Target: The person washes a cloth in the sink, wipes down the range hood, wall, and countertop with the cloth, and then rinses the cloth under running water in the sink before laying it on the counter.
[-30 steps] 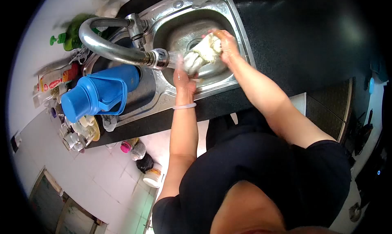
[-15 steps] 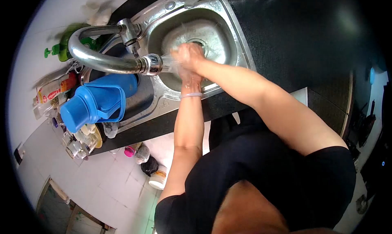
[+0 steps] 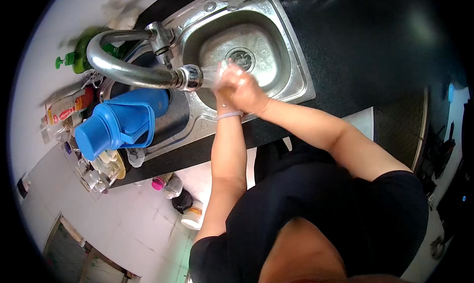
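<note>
Water [image 3: 209, 77] against right grip [image 3: 243, 89]

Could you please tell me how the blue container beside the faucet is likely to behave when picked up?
The blue container is probably stiff, since its smooth walls hold a firm shape. Its looped handle should offer a fairly secure grip. Pushed, it could tip or roll, given its long, rounded body; its contents are hidden, so its weight is uncertain.
</note>
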### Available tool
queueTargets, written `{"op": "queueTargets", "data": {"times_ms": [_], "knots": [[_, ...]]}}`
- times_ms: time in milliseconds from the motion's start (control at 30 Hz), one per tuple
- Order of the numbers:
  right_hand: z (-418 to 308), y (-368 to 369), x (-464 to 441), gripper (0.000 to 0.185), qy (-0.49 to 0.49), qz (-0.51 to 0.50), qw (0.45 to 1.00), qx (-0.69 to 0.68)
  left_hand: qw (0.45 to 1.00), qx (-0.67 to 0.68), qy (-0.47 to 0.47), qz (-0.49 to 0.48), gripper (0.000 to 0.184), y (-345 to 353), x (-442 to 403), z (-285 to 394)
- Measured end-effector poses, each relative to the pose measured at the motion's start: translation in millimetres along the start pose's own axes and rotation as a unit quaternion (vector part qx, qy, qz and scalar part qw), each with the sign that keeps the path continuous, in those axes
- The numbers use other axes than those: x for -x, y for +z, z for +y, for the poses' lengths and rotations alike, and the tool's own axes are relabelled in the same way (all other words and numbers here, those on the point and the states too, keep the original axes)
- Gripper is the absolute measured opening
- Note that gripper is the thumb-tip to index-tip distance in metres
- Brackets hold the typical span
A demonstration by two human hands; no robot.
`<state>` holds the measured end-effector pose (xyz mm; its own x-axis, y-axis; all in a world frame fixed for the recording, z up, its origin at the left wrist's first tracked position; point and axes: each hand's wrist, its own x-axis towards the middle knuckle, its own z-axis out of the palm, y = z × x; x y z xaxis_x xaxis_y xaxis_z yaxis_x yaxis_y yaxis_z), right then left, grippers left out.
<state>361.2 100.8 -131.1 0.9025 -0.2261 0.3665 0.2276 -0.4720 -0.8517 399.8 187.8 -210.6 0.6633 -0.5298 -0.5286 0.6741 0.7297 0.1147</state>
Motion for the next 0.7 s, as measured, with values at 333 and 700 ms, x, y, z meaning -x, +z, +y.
{"op": "queueTargets", "data": {"times_ms": [333,700], "knots": [[32.6,24.3,-58.2,0.038,0.259,-0.144,0.949,0.112,0.979,0.197,0.033,-0.036,0.026,38.8,-5.6,-11.6],[45.5,14.4,-54.6,0.034,0.301,-0.182,0.925,0.144,0.976,-0.165,0.131,0.06,0.018,23.4,-8.5,-15.2]]}}
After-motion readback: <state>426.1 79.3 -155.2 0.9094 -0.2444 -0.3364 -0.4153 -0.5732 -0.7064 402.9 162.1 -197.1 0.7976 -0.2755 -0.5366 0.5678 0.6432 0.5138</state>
